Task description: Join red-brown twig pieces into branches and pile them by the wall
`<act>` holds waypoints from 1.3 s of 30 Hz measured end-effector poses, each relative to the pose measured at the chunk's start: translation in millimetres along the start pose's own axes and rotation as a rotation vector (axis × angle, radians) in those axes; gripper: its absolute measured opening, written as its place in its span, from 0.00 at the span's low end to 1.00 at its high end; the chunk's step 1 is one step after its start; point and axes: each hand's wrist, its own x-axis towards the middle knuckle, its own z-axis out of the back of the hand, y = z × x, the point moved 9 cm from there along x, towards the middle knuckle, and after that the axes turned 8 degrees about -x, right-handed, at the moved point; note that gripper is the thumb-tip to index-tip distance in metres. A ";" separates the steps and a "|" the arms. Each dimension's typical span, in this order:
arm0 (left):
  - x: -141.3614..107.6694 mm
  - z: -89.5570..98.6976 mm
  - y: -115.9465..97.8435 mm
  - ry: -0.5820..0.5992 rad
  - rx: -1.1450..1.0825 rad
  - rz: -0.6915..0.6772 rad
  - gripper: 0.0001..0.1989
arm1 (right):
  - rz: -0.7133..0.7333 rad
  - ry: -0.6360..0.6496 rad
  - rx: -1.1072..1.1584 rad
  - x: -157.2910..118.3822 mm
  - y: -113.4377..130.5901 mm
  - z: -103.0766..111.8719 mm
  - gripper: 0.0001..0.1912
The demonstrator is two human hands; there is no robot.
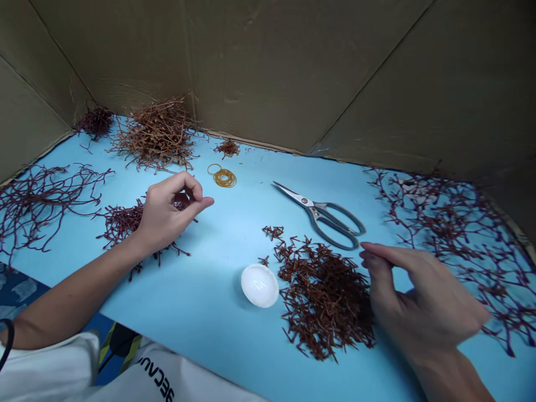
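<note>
My left hand [171, 207] is closed in a loose pinch, index finger curled against the thumb; anything between them is too small to make out. It hangs over a pile of thin dark-red stems [123, 223], partly covering it. My right hand [419, 296] also pinches with thumb and index finger, beside the right edge of a heap of short reddish-brown stem pieces [326, 296]. What those fingertips hold, if anything, does not show. Just beyond them lie scissors [307, 204] with grey handles, blades slightly apart, pointing away to the left. Left of the heap sits a small white dish [259, 286].
Yellow rubber bands [225, 177] lie mid-table, near a small clump of bits [228, 147]. Bundles of brown stems [157, 134] and dark stems [96, 121] stand at the back left. Branched stems spread at left [50, 195] and right [456, 223]. Cardboard walls [268, 72] enclose the blue tabletop [180, 312].
</note>
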 end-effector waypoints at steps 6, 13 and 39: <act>0.9 3.2 8.0 -0.029 -0.059 0.073 0.16 | 0.034 0.022 -0.056 0.0 5.0 1.7 0.14; -0.3 -2.7 16.5 0.059 -0.224 0.164 0.35 | 0.145 0.001 -0.064 -0.4 14.7 0.9 0.10; -2.8 -25.1 30.4 0.150 -0.726 0.466 0.10 | 0.174 0.020 0.037 0.6 17.6 1.6 0.08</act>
